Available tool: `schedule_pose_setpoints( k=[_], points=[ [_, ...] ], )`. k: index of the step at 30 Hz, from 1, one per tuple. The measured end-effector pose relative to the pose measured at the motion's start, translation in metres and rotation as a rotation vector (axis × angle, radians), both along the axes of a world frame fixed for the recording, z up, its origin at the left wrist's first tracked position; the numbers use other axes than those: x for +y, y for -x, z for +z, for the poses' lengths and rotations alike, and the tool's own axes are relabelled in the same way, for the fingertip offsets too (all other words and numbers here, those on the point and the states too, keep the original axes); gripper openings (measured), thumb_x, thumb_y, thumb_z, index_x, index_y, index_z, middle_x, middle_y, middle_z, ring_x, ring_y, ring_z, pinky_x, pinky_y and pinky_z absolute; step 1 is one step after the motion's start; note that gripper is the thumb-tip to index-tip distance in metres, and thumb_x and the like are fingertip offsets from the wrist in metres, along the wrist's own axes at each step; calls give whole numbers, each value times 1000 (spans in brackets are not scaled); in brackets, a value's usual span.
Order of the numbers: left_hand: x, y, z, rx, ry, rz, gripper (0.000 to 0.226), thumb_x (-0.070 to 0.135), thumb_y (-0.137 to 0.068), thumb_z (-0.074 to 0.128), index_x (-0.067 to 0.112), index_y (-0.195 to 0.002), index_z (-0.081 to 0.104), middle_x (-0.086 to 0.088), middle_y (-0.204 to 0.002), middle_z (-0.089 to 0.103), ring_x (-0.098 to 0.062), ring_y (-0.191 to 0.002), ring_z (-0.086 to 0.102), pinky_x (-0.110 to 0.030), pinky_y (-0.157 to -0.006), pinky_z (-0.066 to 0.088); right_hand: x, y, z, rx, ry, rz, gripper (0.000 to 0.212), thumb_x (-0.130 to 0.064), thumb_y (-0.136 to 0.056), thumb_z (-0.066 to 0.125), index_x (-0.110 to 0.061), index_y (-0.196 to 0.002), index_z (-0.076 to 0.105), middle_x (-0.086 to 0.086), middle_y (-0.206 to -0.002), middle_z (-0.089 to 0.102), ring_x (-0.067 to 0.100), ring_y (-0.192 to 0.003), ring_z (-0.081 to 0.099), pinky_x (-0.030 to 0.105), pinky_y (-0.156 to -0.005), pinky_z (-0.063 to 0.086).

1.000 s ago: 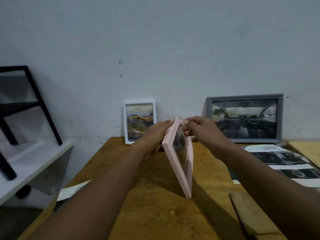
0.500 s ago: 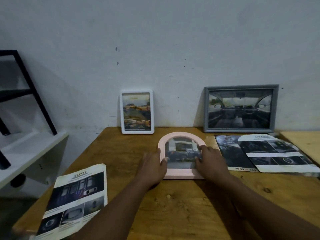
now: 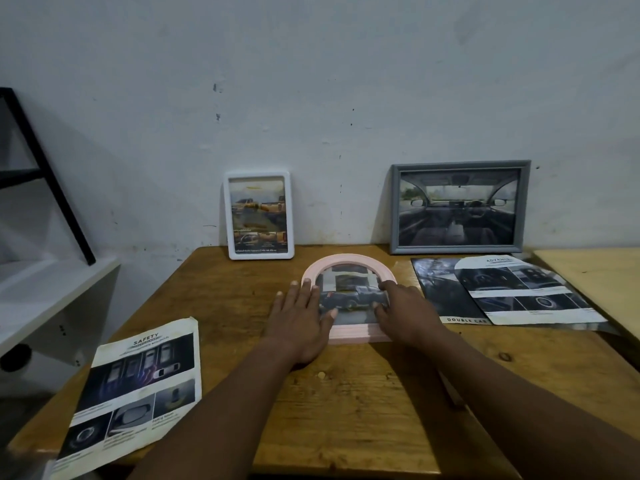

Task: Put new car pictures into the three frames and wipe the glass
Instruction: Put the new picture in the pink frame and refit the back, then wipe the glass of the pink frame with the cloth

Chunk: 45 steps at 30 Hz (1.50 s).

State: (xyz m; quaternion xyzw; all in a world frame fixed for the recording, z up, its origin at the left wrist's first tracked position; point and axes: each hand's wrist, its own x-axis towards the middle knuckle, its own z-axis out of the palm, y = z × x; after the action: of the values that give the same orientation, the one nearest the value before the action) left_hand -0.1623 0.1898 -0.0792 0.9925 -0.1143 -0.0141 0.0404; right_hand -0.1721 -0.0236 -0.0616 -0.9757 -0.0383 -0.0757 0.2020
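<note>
My left hand [image 3: 300, 318] and right hand [image 3: 406, 311] rest flat, unclenched, on the arched pink frame [image 3: 348, 260] on the wooden bench [image 3: 346, 396].

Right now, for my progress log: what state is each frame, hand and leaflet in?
Pink frame: flat on table, glass up, picture inside.
White frame: upright against wall, filled.
Grey frame: upright against wall, filled.
Left hand: flat on pink frame's left edge.
Right hand: resting on its glass.
Safety leaflet: lying flat, face up.
</note>
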Motion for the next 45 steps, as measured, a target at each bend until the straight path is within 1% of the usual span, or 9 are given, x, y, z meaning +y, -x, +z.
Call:
schedule_pose_setpoints(
  k=[6,12,18,23,28,31,34,39,45],
  points=[
    [-49,22,2,-22,91,-173,68,61,-105,20,31,-163,3,0,-171,-8,-23,-157,-11,-46,-126,-5,-35,35,3,-6,54,-47,40,-38,-93,59,-25,-130,54,3,-132,55,21,-121,48,41,-100,46],
    [-86,43,-5,-22,67,-254,66,60,-105,19,32,-163,6,0,-172,-6,-21,-157,-11,-43,-124,-5,-67,79,8,-20,87,-49,19,-42,-90,62,-28,-102,60,-3,-107,63,13,-93,57,33,-79,53],
    [-84,52,-5,-13,28,-243,63,56,-107,19,31,-163,7,-1,-171,-6,-23,-157,-10,-44,-124,-3,-67,98,-2,14,178,6,41,-59,-84,63,-27,-109,59,-3,-115,51,16,-110,48,38,-92,48],
    [-67,46,1,-2,50,-204,62,56,-107,19,32,-163,8,-2,-171,-7,-23,-157,-12,-44,-124,-5,-65,94,0,-15,161,-2,18,-37,-96,54,-21,-101,62,1,-108,59,19,-101,54,36,-82,50],
    [-36,24,12,-17,118,-121,61,56,-107,24,36,-163,9,0,-172,-4,-24,-157,-9,-46,-124,-1,-58,71,29,123,-646,-159,17,-20,-101,51,-11,-94,63,7,-81,68,16,-73,65,29,-66,50],
    [-15,7,18,-7,163,-55,64,56,-106,22,33,-163,5,1,-171,-8,-23,-157,-11,-46,-125,-1,-51,46,47,356,-1348,-348,25,-22,-101,48,-6,-100,67,13,-87,73,25,-83,69,37,-71,56],
    [2,-12,19,2,187,-2,63,55,-107,21,32,-163,3,2,-171,-7,-23,-157,-10,-45,-124,-2,-41,21,54,520,-1603,-343,31,-27,-101,50,-3,-108,69,20,-101,75,34,-95,71,42,-71,59],
    [11,-41,18,-42,316,42,60,45,-109,33,31,-163,10,7,-171,3,-19,-157,-2,-41,-124,3,-26,-26,62,583,-1500,-173,26,-22,-96,58,-5,-115,64,18,-110,72,30,-96,69,39,-71,57],
    [8,-70,6,-53,397,34,61,40,-109,34,32,-163,6,6,-171,8,-16,-157,4,-38,-124,7,17,-104,64,147,-572,39,19,-14,-96,58,-9,-109,71,12,-103,70,29,-95,66,43,-85,57]
  ],
)
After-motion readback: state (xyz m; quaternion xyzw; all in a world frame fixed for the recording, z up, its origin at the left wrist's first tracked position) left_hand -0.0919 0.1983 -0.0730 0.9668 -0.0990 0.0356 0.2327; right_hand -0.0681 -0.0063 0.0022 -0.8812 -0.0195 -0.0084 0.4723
